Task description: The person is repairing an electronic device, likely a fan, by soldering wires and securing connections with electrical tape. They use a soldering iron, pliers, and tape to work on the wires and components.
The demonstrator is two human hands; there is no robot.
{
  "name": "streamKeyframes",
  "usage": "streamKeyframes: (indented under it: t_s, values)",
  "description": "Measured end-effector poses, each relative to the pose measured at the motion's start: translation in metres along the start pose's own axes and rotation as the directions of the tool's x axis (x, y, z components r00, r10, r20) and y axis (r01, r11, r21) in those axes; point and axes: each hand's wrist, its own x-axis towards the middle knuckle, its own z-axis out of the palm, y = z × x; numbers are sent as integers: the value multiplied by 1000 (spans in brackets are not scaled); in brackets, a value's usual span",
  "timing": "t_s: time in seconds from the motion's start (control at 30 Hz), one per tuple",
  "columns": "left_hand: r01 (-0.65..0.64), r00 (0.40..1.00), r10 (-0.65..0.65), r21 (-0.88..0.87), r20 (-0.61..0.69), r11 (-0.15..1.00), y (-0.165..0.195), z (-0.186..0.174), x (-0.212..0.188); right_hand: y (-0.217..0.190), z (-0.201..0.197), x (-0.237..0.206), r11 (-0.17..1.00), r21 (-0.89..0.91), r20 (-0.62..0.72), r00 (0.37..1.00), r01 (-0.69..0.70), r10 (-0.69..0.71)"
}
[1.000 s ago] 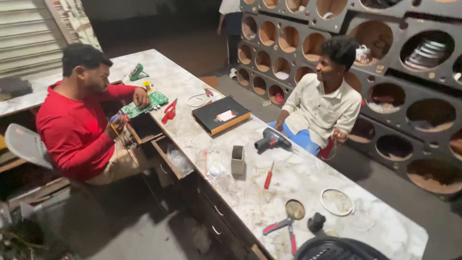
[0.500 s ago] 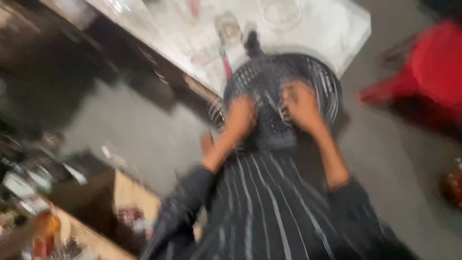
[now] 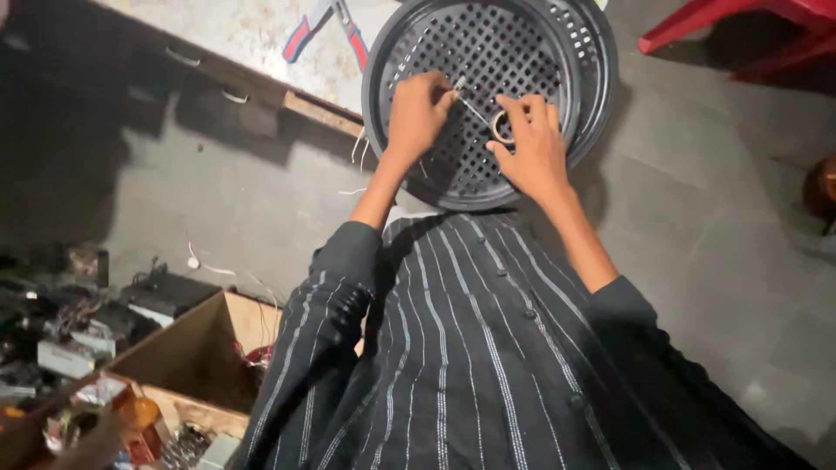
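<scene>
Two hands are working over a round black perforated grille [image 3: 514, 52], upper centre of the frame, resting partly on the mottled stone table [image 3: 252, 35]. Left hand [image 3: 416, 115] is pinching a thin wire [image 3: 475, 110]; right hand [image 3: 533, 144] is gripping a small tape roll [image 3: 500, 126]. Fastening looks barely begun. Red-handled pliers [image 3: 324, 26] are lying upper left.

- Round black plastic grille [image 3: 557, 35], patterned with a grid of small holes.
- Black long-sleeved shirt [image 3: 470, 348] with thin white vertical stripes.
- Pliers with red-and-blue handles [image 3: 324, 28] on the mottled pale stone worktop [image 3: 252, 30].
- Red plastic chair [image 3: 740, 26].
- Brown cardboard box [image 3: 196, 357].
- Grey floor [image 3: 723, 218].
</scene>
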Motion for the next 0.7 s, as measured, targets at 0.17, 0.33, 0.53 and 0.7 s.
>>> streamKeyframes:
  t_s: [0.17,0.33,0.53,0.7]
  values:
    - [-23,995,27,-39,101,999,-13,0,15,-18,3,9,993,-74,-127,988,-94,85]
    - [-30,994,37,-69,106,997,-17,-12,6,-35,8,24,967,-254,-212,974,19,-75]
    - [39,998,-38,-9,59,999,-14,-25,-12,-43,29,39,968,-232,-141,981,97,-132]
    - [24,998,-24,10,52,1000,-2,-24,-18,-26,28,53,940,-280,-54,974,195,-218]
